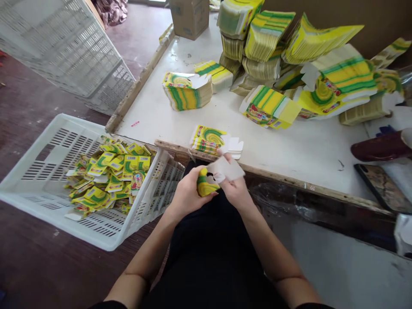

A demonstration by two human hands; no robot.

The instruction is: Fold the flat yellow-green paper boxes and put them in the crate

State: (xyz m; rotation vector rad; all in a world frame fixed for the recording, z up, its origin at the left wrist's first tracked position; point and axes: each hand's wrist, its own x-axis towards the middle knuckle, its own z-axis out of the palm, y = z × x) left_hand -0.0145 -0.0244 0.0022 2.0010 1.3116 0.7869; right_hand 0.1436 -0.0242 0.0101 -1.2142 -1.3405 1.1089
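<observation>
My left hand [187, 191] is closed around the printed yellow-green end of a small carton [206, 183]. On the same carton, its pale unprinted flaps lie between the fingers of my right hand [236, 189]. The carton is held in front of my body, just below the table's front edge. A small pile of flat cartons [209, 139] rests on the table edge right beyond my hands, white flaps to the right. Down to the left, a white plastic basket [117, 240] holds a heap of folded yellow cartons [109, 176].
Bundles of flat cartons [188, 92] stand on the white table [154, 111], with taller stacks [264, 38] behind. A brown cardboard box [189, 17] sits at the back. On the right are a dark red cup [380, 145] and a phone [381, 184]. White crates [71, 51] stand left.
</observation>
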